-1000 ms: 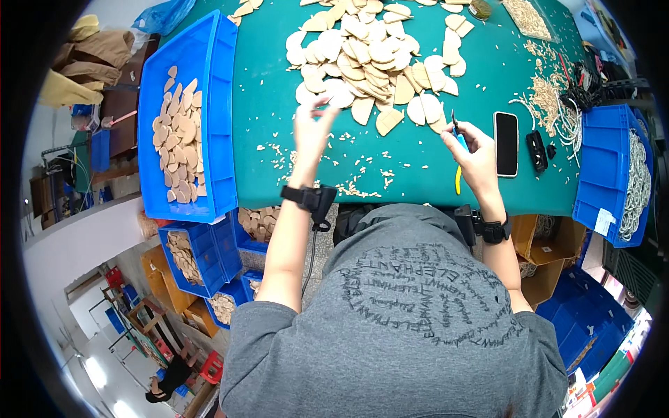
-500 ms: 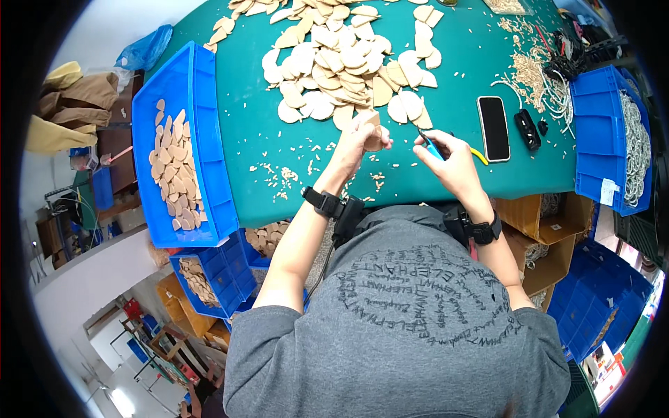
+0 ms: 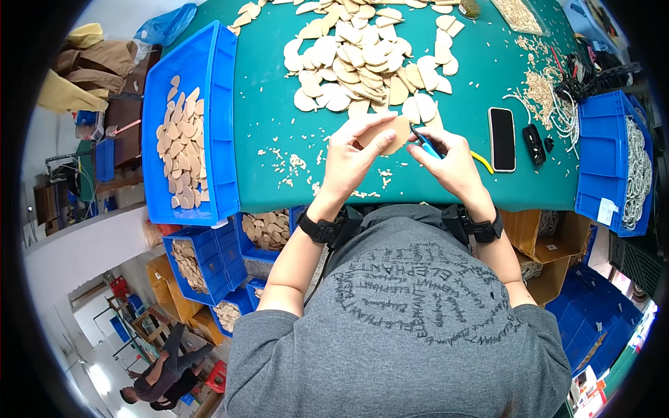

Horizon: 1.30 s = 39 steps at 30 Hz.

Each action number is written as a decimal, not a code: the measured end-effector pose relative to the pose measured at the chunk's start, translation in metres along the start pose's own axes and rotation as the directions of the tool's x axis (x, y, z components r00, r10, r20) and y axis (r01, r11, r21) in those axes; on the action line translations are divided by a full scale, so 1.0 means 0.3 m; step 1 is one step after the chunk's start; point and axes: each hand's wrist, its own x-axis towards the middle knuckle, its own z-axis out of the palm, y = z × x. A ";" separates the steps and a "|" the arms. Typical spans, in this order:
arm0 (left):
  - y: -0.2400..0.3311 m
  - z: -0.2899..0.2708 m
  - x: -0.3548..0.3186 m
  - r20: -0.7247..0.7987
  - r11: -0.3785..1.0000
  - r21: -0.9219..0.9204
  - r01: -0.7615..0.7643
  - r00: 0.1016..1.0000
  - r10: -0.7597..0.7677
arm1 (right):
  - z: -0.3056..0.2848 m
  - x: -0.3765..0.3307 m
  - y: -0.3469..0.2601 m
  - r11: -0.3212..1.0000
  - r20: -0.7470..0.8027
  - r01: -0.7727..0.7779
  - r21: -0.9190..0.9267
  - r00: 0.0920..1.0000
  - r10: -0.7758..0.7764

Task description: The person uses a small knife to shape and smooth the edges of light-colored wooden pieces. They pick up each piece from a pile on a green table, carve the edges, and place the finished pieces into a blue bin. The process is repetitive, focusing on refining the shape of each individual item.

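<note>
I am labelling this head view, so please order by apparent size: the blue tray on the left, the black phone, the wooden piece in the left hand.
1. Blue tray, clearly the largest.
2. Black phone.
3. Wooden piece; the left hand hides part of it, so its rank against the phone is unsure.

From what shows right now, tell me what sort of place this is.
Probably a small craft workshop: a green-topped worktable heaped with flat pale wooden cut-outs, blue plastic bins of sorted pieces, and wood trimmings scattered about.

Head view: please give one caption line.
Left hand holds a wooden piece; right hand works it with cutters.
</note>
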 end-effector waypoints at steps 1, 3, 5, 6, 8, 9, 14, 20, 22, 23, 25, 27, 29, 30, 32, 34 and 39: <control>-0.002 -0.001 -0.004 0.003 1.000 0.015 -0.014 1.000 0.014 | 0.002 0.000 0.001 1.000 -0.006 0.013 0.006 1.000 -0.013; -0.003 -0.002 -0.011 -0.007 0.998 0.046 -0.041 0.999 0.041 | 0.006 0.003 0.004 0.999 -0.019 0.037 0.019 0.999 -0.037; -0.005 -0.001 -0.017 -0.017 0.994 0.088 -0.066 0.998 0.068 | 0.008 0.003 0.005 0.999 0.000 0.045 0.013 0.999 -0.045; -0.007 -0.001 -0.019 -0.024 0.990 0.115 -0.078 0.996 0.081 | 0.008 0.003 0.004 0.999 0.009 0.049 0.010 0.999 -0.049; -0.003 0.001 -0.021 -0.030 0.979 0.171 -0.108 0.993 0.115 | 0.008 0.004 -0.002 1.000 0.022 0.027 0.010 0.999 -0.027; 0.004 0.002 -0.021 -0.029 0.972 0.200 -0.127 0.990 0.135 | 0.008 0.005 -0.004 1.000 0.029 0.015 0.009 0.999 -0.015; 0.016 0.007 -0.025 -0.066 0.958 0.240 -0.155 0.982 0.175 | 0.019 0.014 0.009 0.997 -0.003 0.072 0.000 0.997 -0.072; 0.032 0.004 -0.023 -0.086 0.948 0.278 -0.152 0.980 0.182 | 0.015 0.026 0.006 0.999 0.025 0.037 -0.003 0.999 -0.037; 0.022 -0.001 -0.025 -0.092 0.953 0.265 -0.148 0.980 0.178 | 0.017 0.030 0.004 0.999 0.031 0.029 -0.020 0.999 -0.029; 0.009 -0.006 -0.025 -0.091 0.962 0.236 -0.136 0.983 0.161 | 0.018 0.033 0.000 0.999 0.036 0.027 -0.033 0.999 -0.026; -0.016 -0.021 -0.023 -0.089 0.978 0.179 -0.111 0.988 0.128 | 0.026 0.038 -0.004 1.000 0.030 0.004 -0.029 1.000 -0.003; -0.013 -0.026 -0.028 -0.100 0.991 0.121 -0.054 0.993 0.066 | 0.035 0.042 -0.006 0.999 0.009 -0.038 0.006 0.999 0.038; -0.014 -0.035 -0.032 -0.115 0.997 0.074 -0.024 0.993 0.032 | 0.038 0.059 0.035 0.998 -0.024 -0.002 0.056 1.000 0.004; -0.019 -0.042 -0.033 -0.123 0.998 0.055 -0.021 0.992 0.028 | 0.036 0.064 0.046 0.997 -0.042 0.015 0.080 0.999 -0.011; -0.017 -0.058 -0.038 -0.147 1.000 -0.011 0.009 0.989 -0.010 | 0.030 0.069 0.050 0.994 -0.040 0.026 0.105 0.999 -0.022; -0.003 -0.081 -0.045 -0.180 0.993 -0.102 0.058 0.981 -0.076 | 0.033 0.076 0.059 0.990 -0.075 0.082 0.115 0.994 -0.074; 0.008 -0.174 -0.081 -0.228 0.909 -0.400 0.116 0.948 -0.221 | 0.024 0.071 0.038 0.989 0.010 -0.031 0.142 1.000 0.029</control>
